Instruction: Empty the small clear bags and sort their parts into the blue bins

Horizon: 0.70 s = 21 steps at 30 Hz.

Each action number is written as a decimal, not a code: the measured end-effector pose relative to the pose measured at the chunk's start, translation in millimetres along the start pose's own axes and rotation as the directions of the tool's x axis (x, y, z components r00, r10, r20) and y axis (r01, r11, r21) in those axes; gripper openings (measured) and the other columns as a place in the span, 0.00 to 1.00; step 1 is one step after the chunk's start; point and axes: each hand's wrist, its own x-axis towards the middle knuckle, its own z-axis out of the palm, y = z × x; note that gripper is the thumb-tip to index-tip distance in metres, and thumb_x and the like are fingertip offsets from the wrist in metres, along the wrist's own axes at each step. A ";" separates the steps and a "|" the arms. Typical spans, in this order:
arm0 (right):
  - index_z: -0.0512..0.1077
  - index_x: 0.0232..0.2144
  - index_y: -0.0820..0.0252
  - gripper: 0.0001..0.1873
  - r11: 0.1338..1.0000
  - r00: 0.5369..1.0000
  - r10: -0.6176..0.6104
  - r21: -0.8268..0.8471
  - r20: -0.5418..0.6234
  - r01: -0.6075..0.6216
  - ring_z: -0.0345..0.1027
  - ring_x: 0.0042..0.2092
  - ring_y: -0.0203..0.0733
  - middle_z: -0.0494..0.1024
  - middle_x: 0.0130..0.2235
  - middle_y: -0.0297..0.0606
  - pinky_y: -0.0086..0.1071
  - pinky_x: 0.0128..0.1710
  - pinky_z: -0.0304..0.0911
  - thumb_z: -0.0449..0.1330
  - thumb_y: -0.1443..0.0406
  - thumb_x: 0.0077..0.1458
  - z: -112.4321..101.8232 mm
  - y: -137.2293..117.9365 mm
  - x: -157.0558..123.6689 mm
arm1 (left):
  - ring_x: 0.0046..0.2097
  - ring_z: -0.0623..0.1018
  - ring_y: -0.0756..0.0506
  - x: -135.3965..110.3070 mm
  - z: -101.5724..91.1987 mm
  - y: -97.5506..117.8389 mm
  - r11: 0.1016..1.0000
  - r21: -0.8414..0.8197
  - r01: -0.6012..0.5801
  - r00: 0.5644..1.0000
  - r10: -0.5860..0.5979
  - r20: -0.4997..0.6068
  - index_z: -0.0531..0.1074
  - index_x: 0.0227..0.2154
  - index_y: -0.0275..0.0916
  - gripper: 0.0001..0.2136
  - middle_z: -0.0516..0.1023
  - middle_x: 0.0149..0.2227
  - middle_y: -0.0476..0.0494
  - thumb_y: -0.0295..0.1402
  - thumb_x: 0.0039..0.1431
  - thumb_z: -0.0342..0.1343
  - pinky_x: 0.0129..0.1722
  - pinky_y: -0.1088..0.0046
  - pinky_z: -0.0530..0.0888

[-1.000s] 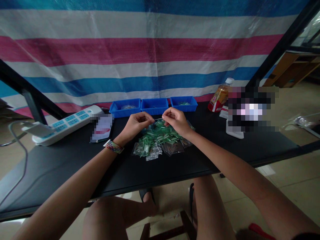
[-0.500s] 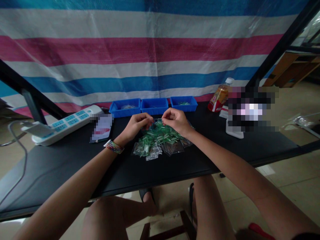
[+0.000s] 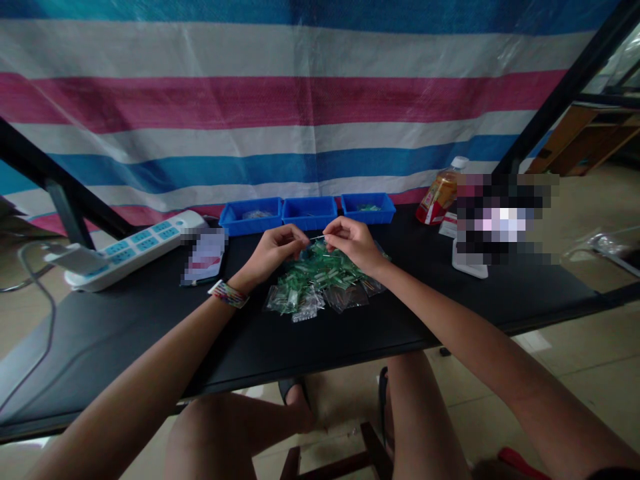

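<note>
A heap of small clear bags with green parts (image 3: 320,280) lies in the middle of the black table (image 3: 150,320). Just above its far side, my left hand (image 3: 277,250) and my right hand (image 3: 350,241) face each other with fingers pinched. A thin, pale strip (image 3: 316,237) spans the gap between the fingertips of both hands. A coloured band sits on my left wrist (image 3: 228,293).
Three blue trays (image 3: 307,212) line the table's far edge, in front of a striped tarp. A white power strip (image 3: 130,248) lies at the left, a paper (image 3: 205,257) beside it. A bottle (image 3: 440,190) and a white stand (image 3: 469,265) are at the right.
Both hands stay almost in place over the heap; the fingertips drew slightly closer half a second ago and are a little apart again, the strip still between them.
</note>
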 end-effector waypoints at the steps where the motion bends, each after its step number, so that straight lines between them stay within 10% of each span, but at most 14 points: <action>1: 0.74 0.34 0.57 0.12 1.000 1.000 0.002 0.003 0.009 -0.002 0.73 0.32 0.39 0.76 0.30 0.32 0.36 0.35 0.70 0.69 0.58 0.52 -0.1 -0.2 0.0 | 0.26 0.71 0.51 0.0 0.4 1.0 1.000 0.001 -0.008 1.000 0.008 -0.002 0.78 0.31 0.37 0.13 0.74 0.25 0.50 0.42 0.56 0.70 0.26 0.75 0.65; 13: 0.72 0.31 0.56 0.12 1.000 0.996 -0.029 -0.009 -0.080 0.029 0.74 0.30 0.37 0.76 0.29 0.32 0.34 0.33 0.73 0.70 0.59 0.52 -5.3 4.2 6.2 | 0.25 0.72 0.51 1.2 1.1 -2.8 0.998 -0.069 0.013 1.000 -0.014 -0.014 0.74 0.34 0.37 0.12 0.75 0.26 0.51 0.38 0.56 0.69 0.24 0.76 0.64; 21: 0.80 0.56 0.56 0.26 0.991 0.986 -0.013 -0.134 -0.165 -0.009 0.71 0.24 0.32 0.82 0.59 0.45 0.34 0.26 0.72 0.64 0.62 0.54 -24.9 7.9 19.0 | 0.24 0.73 0.50 2.2 -5.6 -9.3 0.992 -0.122 0.034 0.999 -0.038 -0.035 0.74 0.37 0.37 0.09 0.76 0.27 0.49 0.36 0.56 0.62 0.23 0.75 0.62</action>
